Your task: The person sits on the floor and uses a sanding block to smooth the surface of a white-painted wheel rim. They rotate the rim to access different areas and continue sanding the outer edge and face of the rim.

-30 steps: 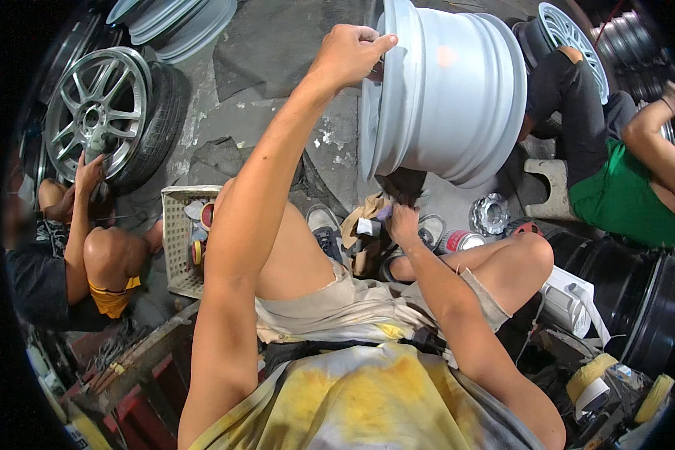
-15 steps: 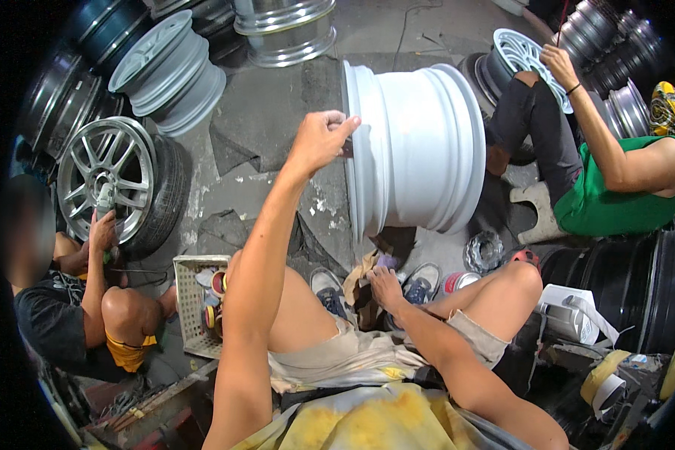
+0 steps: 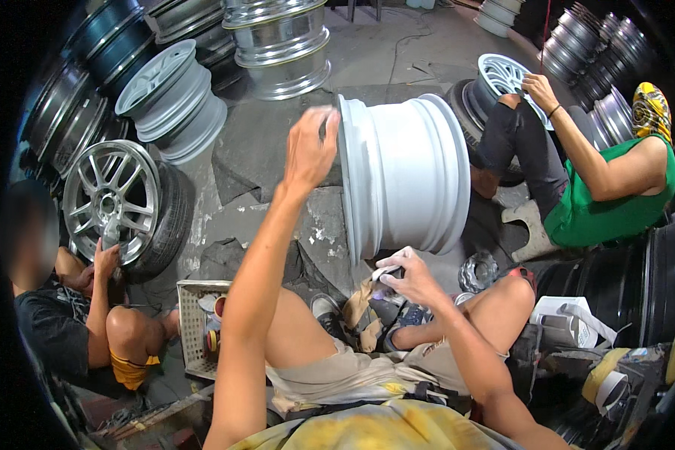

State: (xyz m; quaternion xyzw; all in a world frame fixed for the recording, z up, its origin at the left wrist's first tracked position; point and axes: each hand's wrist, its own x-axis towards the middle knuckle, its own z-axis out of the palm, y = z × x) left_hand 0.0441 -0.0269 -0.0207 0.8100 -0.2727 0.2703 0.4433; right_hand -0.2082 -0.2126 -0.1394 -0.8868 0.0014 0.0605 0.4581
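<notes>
A pale grey-white wheel rim [image 3: 420, 172] stands on its edge before me, its barrel facing right. My left hand [image 3: 313, 146] is raised at the rim's left lip, fingers stretched upward and slightly blurred; whether it touches the lip is hard to tell. Below the barrel, my right hand [image 3: 414, 279] pinches a small whitish piece [image 3: 386, 271], perhaps folded abrasive paper or cloth. White dust coats those fingertips. Brown crumpled paper or cloth [image 3: 358, 304] lies below that hand, between my shoes.
At left, a person holds a tool against a silver wheel [image 3: 106, 202] with a tyre. A person in a green top [image 3: 615, 187] works on another wheel [image 3: 506, 75] at right. A cream plastic basket [image 3: 195, 330] stands by my left leg. Stacked rims [image 3: 281, 52] line the back.
My right hand has risen from the brown material, now with the whitish piece in its fingers. My left hand's fingers have straightened at the lip. The whole view has shifted slightly.
</notes>
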